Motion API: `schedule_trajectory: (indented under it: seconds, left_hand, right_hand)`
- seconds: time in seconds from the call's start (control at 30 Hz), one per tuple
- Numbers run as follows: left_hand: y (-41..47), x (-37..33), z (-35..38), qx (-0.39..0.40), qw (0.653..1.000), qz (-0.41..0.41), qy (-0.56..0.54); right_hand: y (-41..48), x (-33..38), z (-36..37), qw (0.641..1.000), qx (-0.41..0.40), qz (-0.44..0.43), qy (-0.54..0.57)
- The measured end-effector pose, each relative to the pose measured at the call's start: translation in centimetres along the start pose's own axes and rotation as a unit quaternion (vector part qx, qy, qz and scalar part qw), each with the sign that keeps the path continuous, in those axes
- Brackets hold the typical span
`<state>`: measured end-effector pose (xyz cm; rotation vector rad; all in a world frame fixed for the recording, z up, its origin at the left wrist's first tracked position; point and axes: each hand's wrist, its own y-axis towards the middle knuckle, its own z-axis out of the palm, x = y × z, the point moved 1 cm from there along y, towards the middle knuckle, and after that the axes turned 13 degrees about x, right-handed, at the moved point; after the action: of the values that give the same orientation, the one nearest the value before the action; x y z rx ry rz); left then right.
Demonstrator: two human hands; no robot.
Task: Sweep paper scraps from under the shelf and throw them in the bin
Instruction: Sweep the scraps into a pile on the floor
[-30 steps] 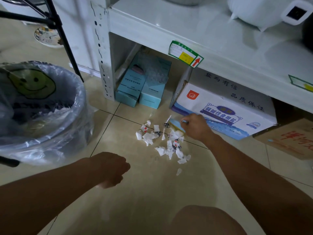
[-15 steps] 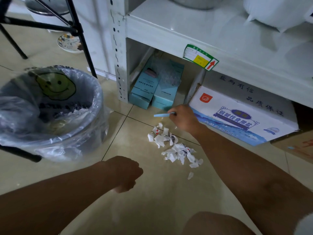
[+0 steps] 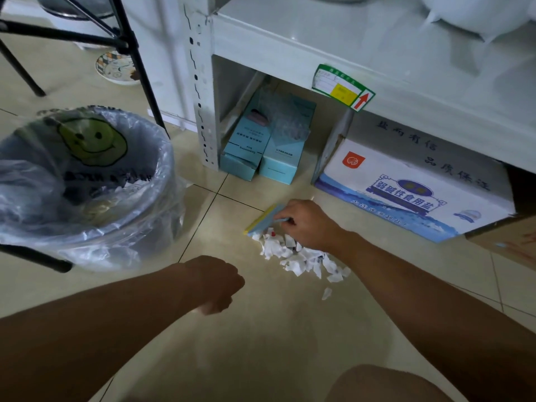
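A pile of white paper scraps lies on the tiled floor in front of the white shelf. My right hand is shut on a small blue brush whose blue and yellow head rests on the floor at the far left edge of the pile. One scrap lies apart, nearer to me. My left hand hovers as a loose fist over the floor, left of the pile, holding nothing. The bin, lined with a clear bag bearing a smiley face, stands at the left.
Under the shelf stand two light-blue boxes and a white and blue carton; a brown carton is at the right. Black stand legs and a patterned dish sit behind the bin. My knee is at the bottom.
My right hand brought the brush back down from near the blue boxes to the far left edge of the pile. The camera view shifted slightly; my left hand stayed a fist.
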<state>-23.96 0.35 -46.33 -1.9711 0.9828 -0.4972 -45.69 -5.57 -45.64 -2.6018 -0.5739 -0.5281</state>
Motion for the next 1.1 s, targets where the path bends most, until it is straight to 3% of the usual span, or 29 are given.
schedule_trajectory:
  seconds: [0.17,0.27,0.33,0.4,0.47,0.57,0.8,0.87,1.0,1.03,1.1]
  left_hand:
    - [0.0,0.0,0.1,0.003,1.0,0.003,-0.007]
    - [0.3,0.1,0.2,0.028,1.0,0.003,0.013]
    - [0.8,0.1,-0.1,0.037,0.999,-0.001,0.022]
    - [1.3,0.0,-0.6,0.036,0.999,-0.003,0.027]
    - [1.9,-0.3,-1.1,0.038,0.999,-0.001,0.026]
    - [2.8,-0.8,-1.7,0.031,0.999,0.005,0.022]
    - [5.3,-0.7,-3.1,0.0,1.0,-0.007,-0.015]
    - [6.1,-0.4,-3.8,-0.021,0.999,-0.023,-0.025]
    - [7.9,-0.1,-4.9,-0.065,0.995,-0.049,-0.065]
    - [8.3,-0.1,-5.1,-0.078,0.993,-0.054,-0.076]
    - [9.1,-0.3,-5.5,-0.097,0.988,-0.057,-0.102]
  right_hand:
    - [-5.3,-2.4,-0.4,0.997,0.046,0.055,-0.039]
    - [-9.6,-4.7,-1.1,0.989,-0.074,0.118,0.05]
    - [-12.0,-6.5,-1.2,0.969,-0.149,0.19,0.047]
    - [-14.0,-7.9,-1.0,0.948,-0.176,0.263,0.021]
    - [-15.0,-8.5,0.0,0.94,-0.149,0.307,-0.005]
    - [-14.8,-8.1,1.9,0.95,-0.117,0.289,0.004]
    - [-19.9,-12.1,1.4,0.901,-0.267,0.331,0.088]
    - [-22.0,-13.9,3.0,0.849,-0.312,0.367,0.217]
    - [-25.2,-16.7,6.8,0.635,-0.423,0.439,0.474]
    - [-25.8,-17.1,7.8,0.608,-0.415,0.456,0.5]
    - [-26.7,-17.4,9.6,0.597,-0.371,0.494,0.512]
